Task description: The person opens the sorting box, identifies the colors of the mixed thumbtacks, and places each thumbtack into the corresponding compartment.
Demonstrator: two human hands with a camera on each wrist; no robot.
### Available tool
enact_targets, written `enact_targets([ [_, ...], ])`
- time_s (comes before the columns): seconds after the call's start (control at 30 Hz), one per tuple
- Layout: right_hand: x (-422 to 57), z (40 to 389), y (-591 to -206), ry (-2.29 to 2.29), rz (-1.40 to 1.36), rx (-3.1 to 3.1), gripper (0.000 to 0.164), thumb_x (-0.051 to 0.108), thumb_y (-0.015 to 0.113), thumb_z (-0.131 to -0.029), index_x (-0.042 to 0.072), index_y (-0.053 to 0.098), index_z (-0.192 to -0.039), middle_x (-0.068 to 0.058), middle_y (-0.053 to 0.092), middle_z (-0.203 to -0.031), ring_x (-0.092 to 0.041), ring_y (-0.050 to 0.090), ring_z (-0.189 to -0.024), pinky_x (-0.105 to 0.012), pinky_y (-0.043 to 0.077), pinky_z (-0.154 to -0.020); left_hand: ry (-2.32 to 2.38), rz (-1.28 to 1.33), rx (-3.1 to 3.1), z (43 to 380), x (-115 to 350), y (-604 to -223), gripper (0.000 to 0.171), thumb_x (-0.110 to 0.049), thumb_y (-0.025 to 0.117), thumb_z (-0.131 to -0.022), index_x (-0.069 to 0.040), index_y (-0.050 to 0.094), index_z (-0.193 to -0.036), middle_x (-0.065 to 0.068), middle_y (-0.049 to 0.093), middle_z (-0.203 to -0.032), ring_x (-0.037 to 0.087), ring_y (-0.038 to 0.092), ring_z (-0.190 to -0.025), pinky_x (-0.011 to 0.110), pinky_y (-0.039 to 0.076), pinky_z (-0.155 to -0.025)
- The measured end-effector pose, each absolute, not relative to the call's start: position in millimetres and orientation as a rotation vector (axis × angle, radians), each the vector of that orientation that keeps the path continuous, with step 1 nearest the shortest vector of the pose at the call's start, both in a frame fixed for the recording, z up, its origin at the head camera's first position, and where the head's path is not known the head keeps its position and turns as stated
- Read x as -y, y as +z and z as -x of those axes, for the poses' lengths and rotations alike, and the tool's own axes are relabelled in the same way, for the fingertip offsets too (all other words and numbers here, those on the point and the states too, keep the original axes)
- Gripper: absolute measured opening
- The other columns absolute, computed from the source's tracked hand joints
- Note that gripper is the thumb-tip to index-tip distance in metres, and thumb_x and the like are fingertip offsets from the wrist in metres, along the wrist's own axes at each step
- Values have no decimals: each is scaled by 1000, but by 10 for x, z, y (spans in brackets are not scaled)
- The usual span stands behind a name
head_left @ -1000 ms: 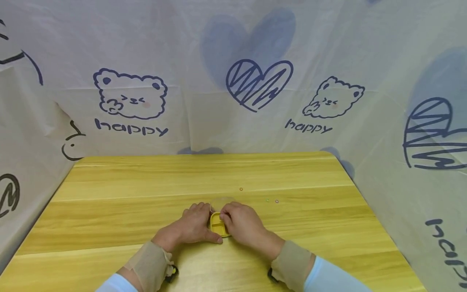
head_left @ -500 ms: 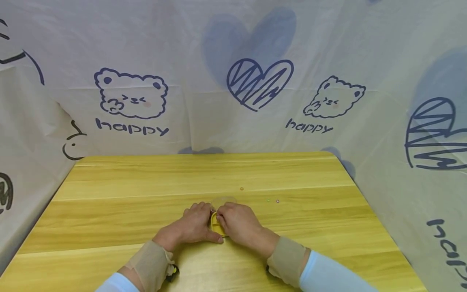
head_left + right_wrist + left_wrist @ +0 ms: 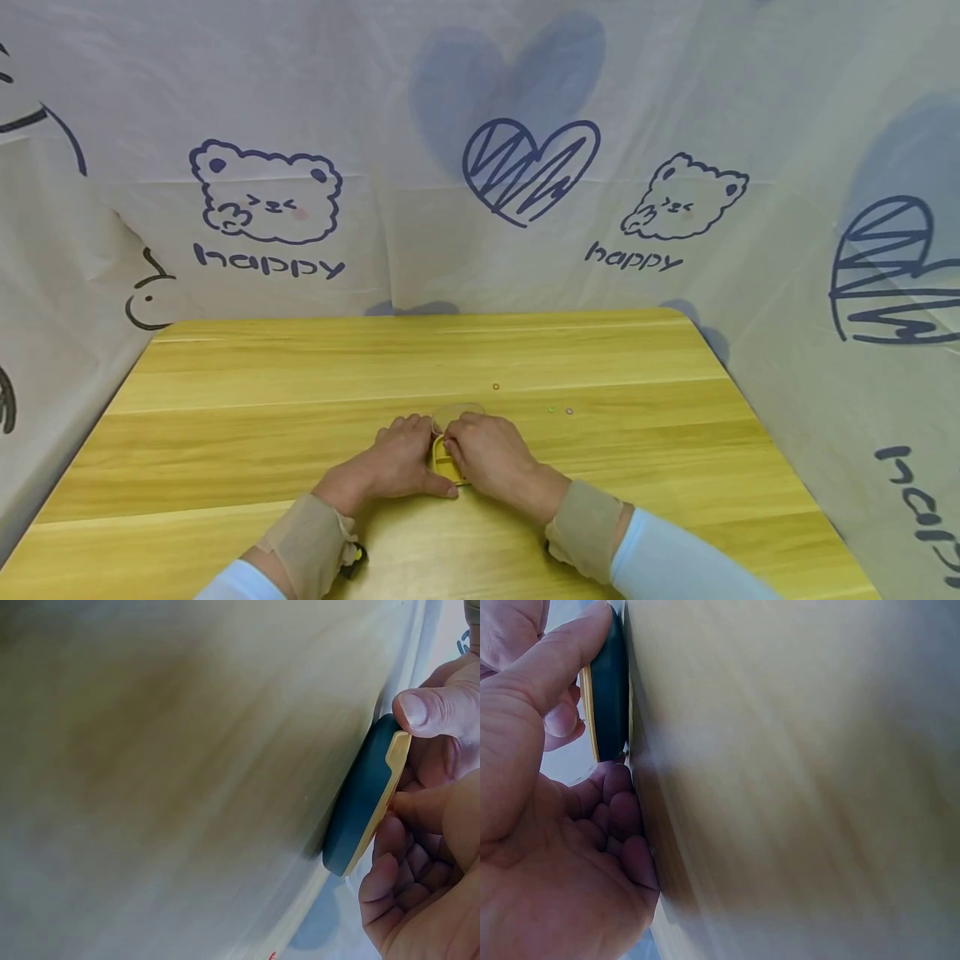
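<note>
A small compartment box (image 3: 450,471) with a yellow inside lies on the table near the middle. Its outer shell is dark green in the right wrist view. My left hand (image 3: 405,462) grips it from the left, thumb along the near edge and fingers toward the far side. Behind the box stands a clear, rounded lid (image 3: 459,410), partly covered by the hands. My right hand (image 3: 491,454) is over the box's right part, fingers curled and thumb tip right at the yellow rim. I cannot tell whether something small is pinched there.
Beyond the hands, an orange bead-like bit (image 3: 496,387) lies on the wooden table (image 3: 300,367). Farther right are a green bit (image 3: 551,410) and a pink bit (image 3: 569,411). A printed cloth (image 3: 390,125) hangs behind the table and along its sides.
Over the past second my right hand has shifted slightly left across the box, hiding more of its compartments. The left hand and the box have stayed in place.
</note>
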State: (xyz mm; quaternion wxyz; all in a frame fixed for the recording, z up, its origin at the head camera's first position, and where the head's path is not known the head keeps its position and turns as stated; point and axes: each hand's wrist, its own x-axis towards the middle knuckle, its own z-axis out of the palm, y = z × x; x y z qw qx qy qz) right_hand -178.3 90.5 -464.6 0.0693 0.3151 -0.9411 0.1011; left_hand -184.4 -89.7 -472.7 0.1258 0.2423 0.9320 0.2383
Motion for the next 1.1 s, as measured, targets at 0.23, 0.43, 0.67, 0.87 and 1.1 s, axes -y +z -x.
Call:
enact_targets([
  [0.23, -894, 1790, -4634, 315, -951, 2844, 14, 24, 59, -95, 16, 71, -92, 6, 61, -78, -6, 51, -68, -27, 48, -60, 705, -690, -2715, 1839, 906, -4722, 83, -64, 79, -63, -5, 54, -118, 4, 56, -106, 24, 48, -100, 50, 38, -84],
  [0.43, -889, 1800, -4627, 333, -947, 2865, 15, 23, 60, -95, 16, 72, -91, 7, 60, -76, -5, 49, -65, -26, 47, -59, 697, -692, -2711, 1838, 918, -4715, 82, -63, 79, -64, -7, 54, -119, 3, 56, -106, 24, 48, -100, 49, 38, -83],
  [0.67, -913, 1782, -4566, 489, -880, 2949, 14, 23, 61, -94, 16, 73, -93, 7, 63, -80, -5, 52, -69, -28, 49, -67, 694, -693, -2692, 1837, 928, -4704, 81, -64, 77, -66, -8, 53, -120, 3, 54, -108, 25, 47, -102, 51, 37, -86],
  [0.87, -1128, 1826, -4408, 896, -784, 2980, 15, 24, 60, -95, 16, 73, -94, 7, 67, -85, -6, 58, -73, -28, 51, -66, 729, -674, -2681, 1830, 921, -4700, 81, -60, 79, -66, -7, 52, -122, 2, 53, -106, 23, 46, -99, 47, 35, -82],
  [1.1, -1537, 2152, -4358, 1271, -390, 2889, 15, 22, 59, -96, 14, 72, -95, -1, 70, -86, -15, 53, -62, -32, 46, -58, 754, -685, -2721, 1798, 911, -4718, 77, -52, 83, -63, -5, 52, -116, 2, 51, -97, 23, 45, -94, 45, 35, -80],
])
